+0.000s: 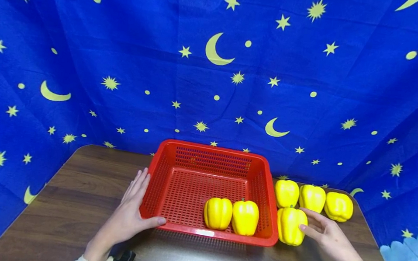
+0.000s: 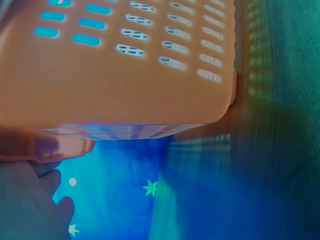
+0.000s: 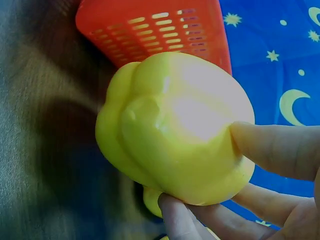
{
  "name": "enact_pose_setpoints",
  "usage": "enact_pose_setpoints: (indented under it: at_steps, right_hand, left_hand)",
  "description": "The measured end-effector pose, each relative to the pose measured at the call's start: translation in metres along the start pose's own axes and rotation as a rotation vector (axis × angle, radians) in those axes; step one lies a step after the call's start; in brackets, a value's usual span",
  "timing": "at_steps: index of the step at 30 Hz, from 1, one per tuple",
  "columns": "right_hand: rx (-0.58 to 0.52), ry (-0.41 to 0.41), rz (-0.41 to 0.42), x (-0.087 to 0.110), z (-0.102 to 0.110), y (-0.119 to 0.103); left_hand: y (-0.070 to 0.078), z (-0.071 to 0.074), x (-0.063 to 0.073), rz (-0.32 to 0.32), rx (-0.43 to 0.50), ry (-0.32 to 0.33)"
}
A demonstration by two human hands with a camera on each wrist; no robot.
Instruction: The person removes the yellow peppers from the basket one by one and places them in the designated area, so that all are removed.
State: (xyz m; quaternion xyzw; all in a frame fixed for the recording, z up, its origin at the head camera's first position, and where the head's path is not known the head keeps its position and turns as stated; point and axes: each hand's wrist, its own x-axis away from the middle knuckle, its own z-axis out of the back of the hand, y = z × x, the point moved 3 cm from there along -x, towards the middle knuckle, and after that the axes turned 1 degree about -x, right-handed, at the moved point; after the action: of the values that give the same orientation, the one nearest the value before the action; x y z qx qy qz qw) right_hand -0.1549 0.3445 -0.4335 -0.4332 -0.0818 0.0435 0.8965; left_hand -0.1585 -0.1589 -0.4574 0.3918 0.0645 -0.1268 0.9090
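Observation:
My right hand (image 1: 333,241) pinches a yellow bell pepper (image 1: 290,226) between thumb and fingers, just right of the red basket (image 1: 215,234). In the right wrist view, the thumb presses one side of this bell pepper (image 3: 175,130) while the fingers support the other. My left hand (image 1: 128,212) rests at the basket's front left corner, its fingers straight along the left side and the thumb on the front rim. Inside the basket, two yellow bell peppers (image 1: 218,213) (image 1: 245,217) sit side by side toward the front right. The left wrist view shows the basket's perforated wall (image 2: 125,90).
Three more yellow bell peppers (image 1: 286,193) (image 1: 312,198) (image 1: 338,206) stand in a row on the brown wooden table (image 1: 62,217), right of the basket and behind the held one. A blue cloth (image 1: 143,60) with stars and moons hangs close behind the table.

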Motion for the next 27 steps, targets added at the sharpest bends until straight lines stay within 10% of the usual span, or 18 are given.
enact_pose_setpoints:
  at_steps: [27]
  right_hand:
    - [-0.022, -0.092, -0.083, -0.008, -0.003, 0.021]
  left_hand:
    - [0.001, 0.001, 0.000, -0.001, 0.005, -0.001]
